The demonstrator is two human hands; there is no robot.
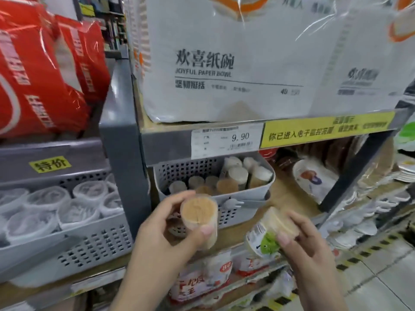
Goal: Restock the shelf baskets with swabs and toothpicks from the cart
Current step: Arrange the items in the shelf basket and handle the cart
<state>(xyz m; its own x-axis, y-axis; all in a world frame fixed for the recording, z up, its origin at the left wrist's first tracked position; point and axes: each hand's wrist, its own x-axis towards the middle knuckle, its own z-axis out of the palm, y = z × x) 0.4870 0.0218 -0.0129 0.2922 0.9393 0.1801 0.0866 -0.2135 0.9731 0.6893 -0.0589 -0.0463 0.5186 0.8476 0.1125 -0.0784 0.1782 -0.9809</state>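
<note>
While the basket of swab tubs (pixel 67 212) sat full at the lower left of the frame, the left hand (pixel 170 230) gripped a toothpick tub (pixel 199 221) at lower centre, fingers curled round its side and its end tipped toward the camera, likely ready to slot in. Just above it, the toothpick basket (pixel 253 193) had room at its front. At lower right, the right hand (pixel 307 241) pinched a labelled toothpick tub (pixel 267 234) on its side, probably next.
</note>
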